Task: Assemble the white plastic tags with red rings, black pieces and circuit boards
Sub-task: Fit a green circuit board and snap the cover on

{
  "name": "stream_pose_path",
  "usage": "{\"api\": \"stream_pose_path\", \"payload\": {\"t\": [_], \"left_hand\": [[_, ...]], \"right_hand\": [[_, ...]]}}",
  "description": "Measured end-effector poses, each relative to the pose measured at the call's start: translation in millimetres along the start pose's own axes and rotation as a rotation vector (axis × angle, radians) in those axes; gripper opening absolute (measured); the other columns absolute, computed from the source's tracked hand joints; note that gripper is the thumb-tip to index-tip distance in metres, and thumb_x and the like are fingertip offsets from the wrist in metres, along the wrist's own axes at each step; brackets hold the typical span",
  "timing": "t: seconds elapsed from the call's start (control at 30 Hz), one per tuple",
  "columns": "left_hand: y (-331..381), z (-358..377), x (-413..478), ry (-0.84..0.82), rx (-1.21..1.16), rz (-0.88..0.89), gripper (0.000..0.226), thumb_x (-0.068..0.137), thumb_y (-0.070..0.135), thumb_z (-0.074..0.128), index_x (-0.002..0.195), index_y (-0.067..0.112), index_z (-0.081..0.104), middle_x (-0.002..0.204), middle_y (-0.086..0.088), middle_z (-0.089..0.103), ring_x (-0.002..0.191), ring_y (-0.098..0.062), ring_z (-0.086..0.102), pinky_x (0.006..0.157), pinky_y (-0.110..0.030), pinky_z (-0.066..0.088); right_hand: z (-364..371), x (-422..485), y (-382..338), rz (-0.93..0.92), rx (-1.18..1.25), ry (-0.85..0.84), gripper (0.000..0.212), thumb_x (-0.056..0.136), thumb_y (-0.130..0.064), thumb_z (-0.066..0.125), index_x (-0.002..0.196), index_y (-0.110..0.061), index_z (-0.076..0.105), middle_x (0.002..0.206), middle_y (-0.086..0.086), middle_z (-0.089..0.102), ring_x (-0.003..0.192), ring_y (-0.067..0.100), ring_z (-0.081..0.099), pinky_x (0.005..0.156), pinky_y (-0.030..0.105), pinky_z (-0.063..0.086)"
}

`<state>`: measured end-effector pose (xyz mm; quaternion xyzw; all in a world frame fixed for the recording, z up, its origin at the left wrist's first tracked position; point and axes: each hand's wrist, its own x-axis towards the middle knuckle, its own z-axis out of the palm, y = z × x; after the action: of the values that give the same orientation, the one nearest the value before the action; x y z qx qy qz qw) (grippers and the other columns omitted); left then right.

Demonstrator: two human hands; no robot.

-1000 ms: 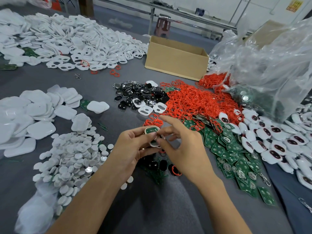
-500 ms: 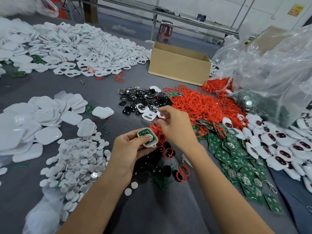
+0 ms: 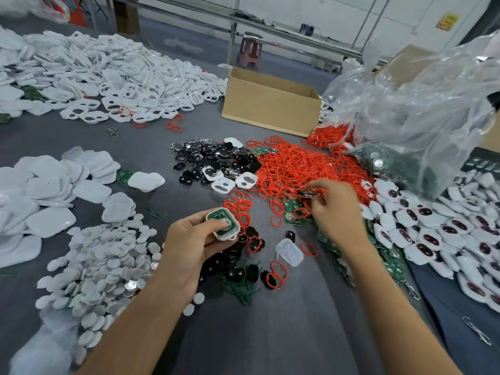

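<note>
My left hand [image 3: 186, 239] grips the tag [image 3: 225, 237] above the bench [image 3: 270, 320], its board [image 3: 218, 213] face up. My right hand [image 3: 335, 212] pinches into the rings [image 3: 292, 169]. They are tangled, so several may lift together, and tilting the tag could spill the board.

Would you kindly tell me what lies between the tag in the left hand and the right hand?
Head view: loose red rings and a green circuit board lie on the table between the white tag and the right hand.
</note>
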<state>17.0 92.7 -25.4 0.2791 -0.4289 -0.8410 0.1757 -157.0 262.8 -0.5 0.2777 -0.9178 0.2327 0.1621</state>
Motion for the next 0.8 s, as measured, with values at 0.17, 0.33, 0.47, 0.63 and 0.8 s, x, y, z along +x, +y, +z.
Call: {"api": "stream_pose_path", "payload": {"t": [0.17,0.33,0.47,0.63,0.8], "left_hand": [[-3.2,2.0,-0.9,-0.026,0.035,-0.018,0.017,0.087,-0.007,0.059,0.090,0.003,0.073,0.082,-0.017,0.075,0.069,-0.019,0.073,0.059,-0.026,0.060],[-5.2,2.6,-0.4,-0.034,0.050,-0.006,0.017,0.086,-0.007,0.059,0.092,0.003,0.073,0.083,-0.017,0.075,0.069,-0.019,0.073,0.058,-0.025,0.059],[-6.4,2.5,0.8,-0.037,0.051,-0.007,0.018,0.086,-0.007,0.059,0.093,0.002,0.072,0.084,-0.017,0.075,0.069,-0.020,0.073,0.057,-0.025,0.058],[-7.4,-0.1,2.2,-0.040,0.052,-0.009,0.017,0.086,-0.006,0.059,0.094,0.002,0.072,0.085,-0.017,0.075,0.070,-0.020,0.073,0.056,-0.024,0.058],[-7.8,-0.6,2.6,-0.051,0.052,-0.008,0.016,0.085,-0.004,0.060,0.095,0.001,0.072,0.086,-0.017,0.075,0.071,-0.020,0.073,0.057,-0.024,0.058]], "right_hand": [[-44.7,-12.9,74.8,0.291,-0.147,0.023,0.047,0.076,0.009,0.052,0.114,-0.013,0.069,0.108,0.012,0.071,0.049,0.017,0.053,0.051,0.026,0.045],[-52.1,-18.5,115.0,0.358,-0.165,-0.009,0.038,0.088,-0.004,0.055,0.125,-0.011,0.062,0.116,0.017,0.067,0.076,0.028,0.064,0.073,0.032,0.047],[-39.0,-4.2,121.6,0.271,-0.201,-0.217,0.048,0.090,-0.024,0.065,0.135,-0.012,0.054,0.127,0.015,0.062,0.104,0.034,0.062,0.092,0.038,0.045],[-31.2,14.8,119.5,0.235,-0.361,-0.334,0.036,0.093,-0.026,0.059,0.129,-0.020,0.060,0.126,0.005,0.065,0.106,0.025,0.062,0.097,0.048,0.048],[-31.7,22.2,116.2,0.225,-0.350,-0.245,0.024,0.097,-0.012,0.049,0.114,-0.009,0.067,0.097,0.014,0.071,0.077,0.028,0.063,0.068,0.036,0.052]]}}
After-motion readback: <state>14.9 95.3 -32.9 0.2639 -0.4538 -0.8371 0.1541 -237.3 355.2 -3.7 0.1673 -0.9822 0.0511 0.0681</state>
